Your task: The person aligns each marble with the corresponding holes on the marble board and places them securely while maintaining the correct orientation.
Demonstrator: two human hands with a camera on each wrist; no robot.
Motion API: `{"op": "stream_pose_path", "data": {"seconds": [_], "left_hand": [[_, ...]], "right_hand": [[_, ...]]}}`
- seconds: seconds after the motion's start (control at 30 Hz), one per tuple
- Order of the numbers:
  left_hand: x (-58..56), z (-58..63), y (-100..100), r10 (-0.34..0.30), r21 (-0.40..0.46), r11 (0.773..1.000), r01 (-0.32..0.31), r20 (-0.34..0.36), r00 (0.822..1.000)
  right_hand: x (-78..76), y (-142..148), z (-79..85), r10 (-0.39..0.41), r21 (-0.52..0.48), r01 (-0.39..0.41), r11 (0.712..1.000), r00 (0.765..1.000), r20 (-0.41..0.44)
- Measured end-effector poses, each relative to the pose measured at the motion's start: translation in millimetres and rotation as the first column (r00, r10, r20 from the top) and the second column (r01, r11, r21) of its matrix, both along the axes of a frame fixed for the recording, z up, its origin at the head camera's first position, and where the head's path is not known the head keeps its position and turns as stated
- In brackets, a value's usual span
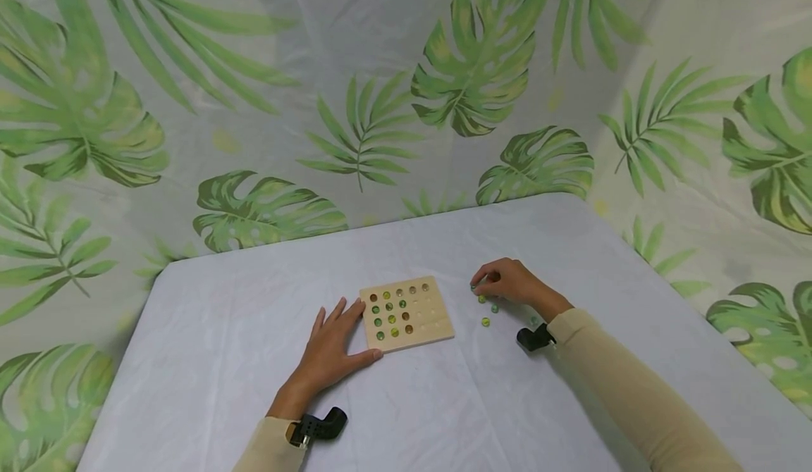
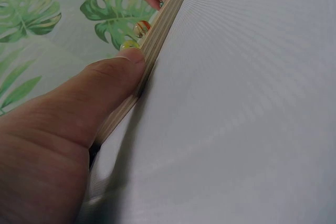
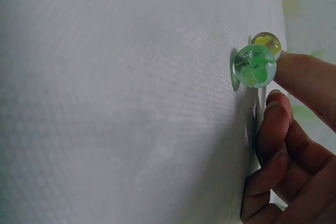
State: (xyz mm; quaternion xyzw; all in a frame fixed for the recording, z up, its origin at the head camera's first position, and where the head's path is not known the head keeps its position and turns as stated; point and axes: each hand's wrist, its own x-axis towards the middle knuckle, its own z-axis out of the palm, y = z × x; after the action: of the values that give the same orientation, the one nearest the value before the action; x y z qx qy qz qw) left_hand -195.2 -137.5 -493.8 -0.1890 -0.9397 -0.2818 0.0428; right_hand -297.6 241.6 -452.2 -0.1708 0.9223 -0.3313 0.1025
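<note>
A square wooden board (image 1: 415,317) with rows of round holes lies on the white tablecloth (image 1: 444,401), and several glass marbles (image 1: 389,308) sit in its left holes. My left hand (image 1: 333,349) lies flat beside the board, fingers straight; its thumb (image 2: 107,85) presses the board's layered edge (image 2: 160,32). To the right of the board, my right hand (image 1: 504,282) curls over loose marbles. Its fingertips (image 3: 302,74) pinch a green marble (image 3: 254,65) that rests on the cloth, with a yellow marble (image 3: 268,42) just behind it.
More loose marbles (image 1: 485,322) lie on the cloth under and near my right wrist. A black camera mount (image 1: 533,338) sits on that wrist, another (image 1: 320,426) on the left. A leaf-print curtain (image 1: 380,106) rings the table.
</note>
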Motion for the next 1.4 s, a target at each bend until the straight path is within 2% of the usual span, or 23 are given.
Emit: {"op": "stream_pose_path", "data": {"seconds": [0.5,0.67,0.97,1.4], "left_hand": [[-1.3,-0.7,0,0.003,-0.011,1.000,-0.003,0.003,1.000],[-2.0,-0.4,1,0.004,-0.003,1.000,-0.004,-0.005,1.000],[-0.2,-1.7,-1,0.019,0.009,1.000,-0.019,-0.006,1.000],[0.5,-2.7,-1,0.016,0.013,1.000,-0.016,0.001,1.000]], "right_hand": [[-1.9,-4,8.3,-0.002,0.006,0.002,1.000,1.000,-0.005],[-0.3,-9,12.4,0.031,-0.024,-0.032,0.999,0.998,-0.048],[3.3,-29,16.3,0.092,-0.058,-0.099,0.993,0.990,-0.105],[6.2,-60,18.8,0.118,-0.113,-0.131,0.985,0.986,-0.113]]}}
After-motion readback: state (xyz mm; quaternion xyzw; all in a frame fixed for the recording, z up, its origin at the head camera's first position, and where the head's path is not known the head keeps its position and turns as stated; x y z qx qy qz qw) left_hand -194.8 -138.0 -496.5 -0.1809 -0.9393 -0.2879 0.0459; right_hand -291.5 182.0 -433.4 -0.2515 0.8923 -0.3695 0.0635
